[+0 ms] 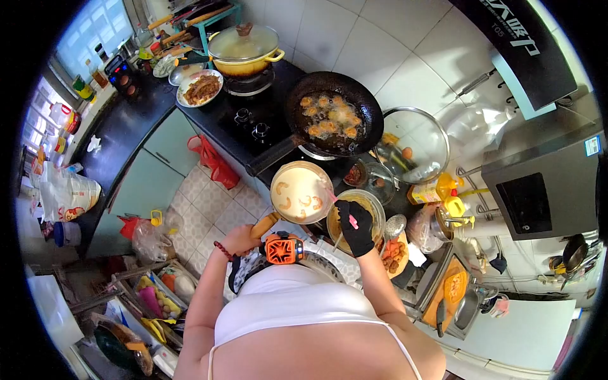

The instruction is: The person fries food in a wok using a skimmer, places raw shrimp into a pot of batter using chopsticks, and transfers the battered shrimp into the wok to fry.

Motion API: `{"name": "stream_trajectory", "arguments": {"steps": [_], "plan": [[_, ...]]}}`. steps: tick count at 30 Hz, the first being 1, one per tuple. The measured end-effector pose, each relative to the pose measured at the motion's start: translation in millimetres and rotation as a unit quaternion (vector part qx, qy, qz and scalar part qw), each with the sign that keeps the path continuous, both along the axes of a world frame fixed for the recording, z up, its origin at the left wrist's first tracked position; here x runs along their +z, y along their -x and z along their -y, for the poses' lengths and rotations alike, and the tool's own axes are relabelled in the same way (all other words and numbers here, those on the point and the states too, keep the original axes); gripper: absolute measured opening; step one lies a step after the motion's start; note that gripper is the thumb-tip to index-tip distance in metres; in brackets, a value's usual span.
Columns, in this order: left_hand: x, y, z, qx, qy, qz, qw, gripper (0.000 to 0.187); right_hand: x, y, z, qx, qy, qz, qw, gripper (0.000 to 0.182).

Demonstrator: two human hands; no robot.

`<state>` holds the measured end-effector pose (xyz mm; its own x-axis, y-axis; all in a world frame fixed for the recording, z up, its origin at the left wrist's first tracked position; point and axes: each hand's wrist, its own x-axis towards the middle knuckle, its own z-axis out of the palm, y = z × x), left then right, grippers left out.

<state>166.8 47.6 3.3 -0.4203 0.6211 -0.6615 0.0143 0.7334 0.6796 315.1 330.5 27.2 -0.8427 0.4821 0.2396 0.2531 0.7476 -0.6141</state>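
Our left hand (240, 241) clamps the handle (266, 222) of the pale pan (299, 182) near the wok (372, 117), our gloved right hand (353, 227) grips a pink utensil (353, 221) over the bowl (379, 212) alongside, and a careless wrist tilt could spill the pan's curled pieces (285, 203).

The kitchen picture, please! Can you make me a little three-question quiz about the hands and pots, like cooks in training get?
1. Which hand wears the black glove?
2. True or false: the yellow pot has no lid on.
3. The left hand holds the pale pan by its: a) rim, b) wooden handle, c) base.

Key:
1. The right hand.
2. False: a clear lid covers it.
3. b
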Motion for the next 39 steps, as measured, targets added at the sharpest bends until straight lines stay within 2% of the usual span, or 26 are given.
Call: {"name": "stream_trajectory", "arguments": {"steps": [3, 6, 9, 12, 15, 18, 24, 27, 30, 33, 36, 39], "plan": [[2, 0, 0, 0.001, 0.008, 0.001, 1.0, 0.023, -1, 2, 1, 0.023, -0.048, -0.071, 0.996, 0.016], [1, 0, -1, 0.014, 0.015, 0.013, 1.0, 0.024, 1, -1, 2, 0.033, -0.108, -0.035, 0.993, 0.018], [-1, -1, 0, 0.013, 0.014, 0.002, 1.0, 0.024, 3, 2, 5, -0.009, -0.062, -0.073, 0.995, 0.027], [-5, -2, 1, 0.004, 0.01, -0.008, 1.0, 0.024, 4, 1, 8, -0.047, 0.056, -0.067, 0.995, 0.026], [-4, -2, 1, 0.005, -0.004, -0.009, 1.0, 0.023, 12, -1, 9, -0.035, -0.013, -0.083, 0.996, 0.026], [-5, -3, 3, 0.012, -0.01, 0.005, 1.0, 0.022, 5, -3, 11, -0.043, -0.024, -0.059, 0.997, 0.025], [-8, -4, 4, 0.016, -0.008, 0.003, 1.0, 0.022, 2, -9, 10, -0.025, 0.04, -0.088, 0.995, 0.02], [-2, -3, 2, 0.01, 0.0, 0.002, 1.0, 0.022, -2, -12, 4, -0.028, -0.011, -0.046, 0.998, 0.022], [-3, -3, 2, 0.008, -0.004, 0.001, 1.0, 0.023, 2, -11, 8, -0.044, 0.063, -0.062, 0.995, 0.024], [0, -4, 0, 0.009, -0.002, -0.015, 1.0, 0.024, 6, -12, 9, -0.028, 0.005, -0.044, 0.999, 0.024], [4, -4, -1, 0.017, 0.0, -0.003, 1.0, 0.024, 5, -12, 11, -0.038, 0.033, -0.058, 0.997, 0.023], [1, -3, 0, 0.023, -0.003, 0.007, 1.0, 0.024, 5, -12, 11, -0.032, -0.016, -0.047, 0.998, 0.023]]}}
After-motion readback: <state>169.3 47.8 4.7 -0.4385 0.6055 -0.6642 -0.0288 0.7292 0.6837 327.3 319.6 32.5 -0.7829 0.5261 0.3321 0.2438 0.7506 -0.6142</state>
